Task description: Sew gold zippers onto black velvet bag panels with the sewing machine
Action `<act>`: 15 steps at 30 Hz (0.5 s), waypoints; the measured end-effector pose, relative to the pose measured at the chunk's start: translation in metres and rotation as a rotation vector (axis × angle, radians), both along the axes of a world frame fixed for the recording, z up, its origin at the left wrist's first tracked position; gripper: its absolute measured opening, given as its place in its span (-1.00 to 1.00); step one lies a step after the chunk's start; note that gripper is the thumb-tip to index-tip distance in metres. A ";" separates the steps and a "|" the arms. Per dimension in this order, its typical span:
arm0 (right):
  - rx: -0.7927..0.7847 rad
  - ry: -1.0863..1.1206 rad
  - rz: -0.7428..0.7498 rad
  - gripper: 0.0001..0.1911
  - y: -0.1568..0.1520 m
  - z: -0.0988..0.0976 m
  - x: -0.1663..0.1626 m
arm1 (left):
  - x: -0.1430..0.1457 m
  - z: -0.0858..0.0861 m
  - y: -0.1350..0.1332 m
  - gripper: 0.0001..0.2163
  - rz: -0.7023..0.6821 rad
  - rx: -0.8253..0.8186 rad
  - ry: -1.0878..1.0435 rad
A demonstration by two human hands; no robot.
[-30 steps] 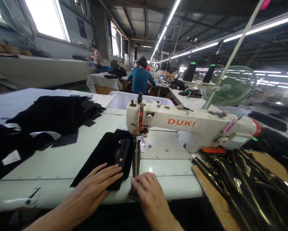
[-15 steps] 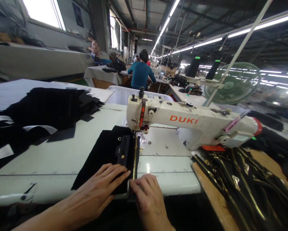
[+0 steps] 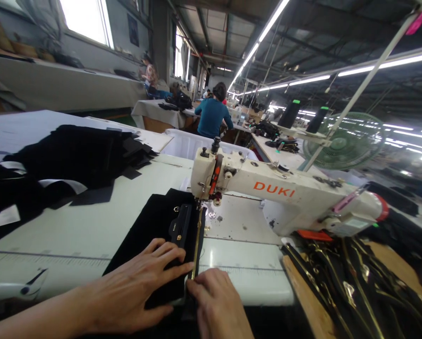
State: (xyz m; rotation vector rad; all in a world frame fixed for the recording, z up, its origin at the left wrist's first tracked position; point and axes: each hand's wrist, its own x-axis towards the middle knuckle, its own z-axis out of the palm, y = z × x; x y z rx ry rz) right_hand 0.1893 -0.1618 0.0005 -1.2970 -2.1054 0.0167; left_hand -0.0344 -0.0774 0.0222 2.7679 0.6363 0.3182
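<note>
A black fabric panel (image 3: 143, 235) lies on the machine bed, its far edge under the needle of the white sewing machine (image 3: 239, 181). A black strip with gold fittings (image 3: 180, 226) is on the panel. Along the panel's right edge runs a zipper (image 3: 198, 245) with gold teeth. My left hand (image 3: 150, 270) rests flat on the panel, fingers spread, its index fingertip at the zipper. Near the table's front edge, my right hand (image 3: 218, 299) is closed in a pinch on the zipper's near end; its fingertips partly hide what they grip.
Stacked black fabric pieces (image 3: 87, 155) cover the table's left side. Many gold-toothed zippers (image 3: 338, 278) lie on a wooden board (image 3: 306, 294) at right. Behind the machine are a white bin (image 3: 179, 143), a green fan (image 3: 352, 141) and a seated person in blue (image 3: 212, 117).
The camera view has tilted, shifting the machine slightly right and down. My left index finger has stretched rightward to the zipper, and its thumb is spread wider. My right hand keeps its pinch.
</note>
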 end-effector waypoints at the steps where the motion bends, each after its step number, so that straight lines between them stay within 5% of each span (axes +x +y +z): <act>1: -0.047 0.020 -0.015 -0.59 0.009 0.006 0.005 | 0.001 0.002 0.000 -0.28 -0.007 0.015 -0.018; 6: -0.134 -0.117 -0.049 -0.37 0.070 0.020 0.021 | 0.001 0.007 0.004 -0.19 -0.055 0.070 -0.049; 15: -0.079 -0.153 -0.081 -0.31 0.102 -0.019 0.015 | 0.006 -0.019 0.038 -0.45 -0.153 0.065 -0.237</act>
